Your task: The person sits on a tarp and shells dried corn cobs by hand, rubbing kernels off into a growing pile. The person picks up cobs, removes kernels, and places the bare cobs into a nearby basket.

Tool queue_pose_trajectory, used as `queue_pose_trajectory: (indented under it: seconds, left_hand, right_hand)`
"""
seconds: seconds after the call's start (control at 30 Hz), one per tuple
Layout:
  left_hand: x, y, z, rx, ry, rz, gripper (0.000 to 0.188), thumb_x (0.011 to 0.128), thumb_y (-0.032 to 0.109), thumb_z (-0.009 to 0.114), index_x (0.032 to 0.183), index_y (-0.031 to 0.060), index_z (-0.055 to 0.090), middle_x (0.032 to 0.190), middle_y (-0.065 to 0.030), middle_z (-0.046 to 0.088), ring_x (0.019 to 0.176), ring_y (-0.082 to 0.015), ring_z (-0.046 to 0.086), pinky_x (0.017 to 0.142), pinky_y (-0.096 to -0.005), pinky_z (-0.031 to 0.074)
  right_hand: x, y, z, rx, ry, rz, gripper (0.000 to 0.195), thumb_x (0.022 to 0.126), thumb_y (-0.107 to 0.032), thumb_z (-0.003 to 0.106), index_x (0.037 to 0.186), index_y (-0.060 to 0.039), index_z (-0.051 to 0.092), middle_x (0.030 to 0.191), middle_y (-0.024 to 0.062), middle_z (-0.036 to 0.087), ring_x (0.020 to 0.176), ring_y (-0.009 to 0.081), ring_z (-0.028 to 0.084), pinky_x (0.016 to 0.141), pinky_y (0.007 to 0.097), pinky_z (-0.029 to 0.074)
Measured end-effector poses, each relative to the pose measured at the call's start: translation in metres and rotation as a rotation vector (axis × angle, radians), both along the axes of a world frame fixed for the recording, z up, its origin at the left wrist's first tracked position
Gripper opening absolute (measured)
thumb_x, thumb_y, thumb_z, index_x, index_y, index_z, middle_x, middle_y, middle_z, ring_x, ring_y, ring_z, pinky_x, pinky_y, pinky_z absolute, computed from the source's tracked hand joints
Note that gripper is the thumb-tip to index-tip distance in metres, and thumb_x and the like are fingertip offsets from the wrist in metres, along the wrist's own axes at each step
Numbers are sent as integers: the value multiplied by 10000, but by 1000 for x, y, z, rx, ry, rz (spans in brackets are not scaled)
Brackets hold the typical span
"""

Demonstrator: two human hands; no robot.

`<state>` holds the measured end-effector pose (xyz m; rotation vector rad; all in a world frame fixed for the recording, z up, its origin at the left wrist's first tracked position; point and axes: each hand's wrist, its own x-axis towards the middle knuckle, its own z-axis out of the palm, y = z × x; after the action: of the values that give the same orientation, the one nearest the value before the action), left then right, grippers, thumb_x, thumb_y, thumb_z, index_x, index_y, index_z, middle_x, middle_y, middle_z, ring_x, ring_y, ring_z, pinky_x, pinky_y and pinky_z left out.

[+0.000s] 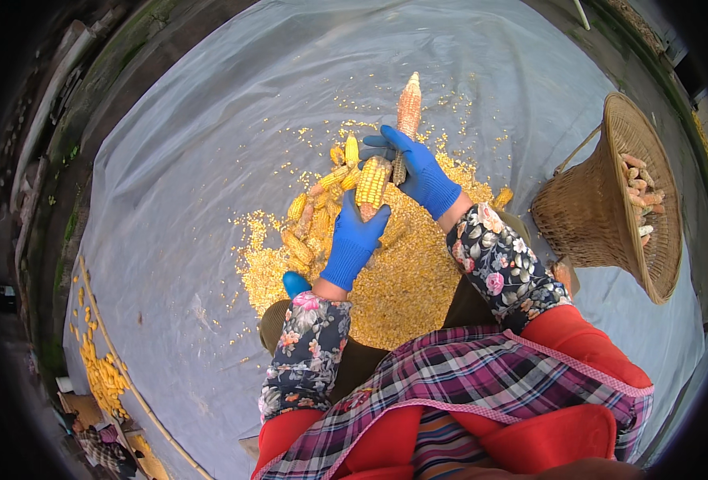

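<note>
My left hand [357,240], in a blue work glove, grips a partly shelled yellow corn cob [373,183]. Just right of it, my right hand [424,171], gloved the same way, is closed around a mostly bare reddish corncob [409,108] that points away from me; a dark, ridged piece [399,168] shows below that cob at the palm, its kind unclear. Under both hands lies a heap of loose corn kernels [411,282] between my legs. Several yellow ears of corn [315,222] rest on the heap's left side.
A wicker basket [576,210] holding stripped cobs [642,186] leans at the right. Plastic sheeting [180,180] covers the ground. At the lower left, a bamboo pole [113,348] lies beside more ears [103,375], with another person [104,447] near them.
</note>
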<state>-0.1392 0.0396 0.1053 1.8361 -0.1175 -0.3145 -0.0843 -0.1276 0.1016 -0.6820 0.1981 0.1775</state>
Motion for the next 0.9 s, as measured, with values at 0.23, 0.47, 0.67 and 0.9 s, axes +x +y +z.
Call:
queue_pose_trajectory:
  seconds: [0.23, 0.47, 0.67, 0.9]
  left_hand:
    - [12, 16, -29, 324, -375, 110, 484, 836, 192, 744, 1191, 4, 473, 816, -118, 628, 594, -163, 612, 513, -326, 497]
    - [13, 2, -25, 291, -303, 139, 555, 814, 152, 737, 1227, -3, 401, 798, -141, 630, 569, -208, 622, 524, -355, 500]
    - [1, -27, 0, 184, -44, 111, 448, 859, 134, 680, 1206, -4, 432, 711, -96, 607, 553, -197, 621, 475, -336, 484]
    - [10, -5, 16, -365, 394, -57, 274, 852, 161, 698, 1031, 36, 531, 690, -45, 573, 515, -151, 563, 452, -294, 457]
  right_hand:
    - [-8, 18, 15, -131, -43, 94, 419, 997, -348, 560, 1214, 6, 618, 1138, 156, 681, 1039, 229, 655, 932, 353, 520]
    - [-16, 30, 17, -9, -61, 29, 364, 963, -308, 624, 1149, 4, 650, 1082, 109, 667, 972, 187, 651, 842, 327, 530]
    - [-20, 35, 3, -606, -15, -274, 295, 908, -264, 693, 1042, -1, 698, 854, 58, 692, 771, 119, 646, 694, 294, 516]
    - [-8, 18, 5, -656, -127, -298, 391, 898, -369, 708, 979, 13, 701, 839, 57, 704, 766, 116, 649, 685, 293, 518]
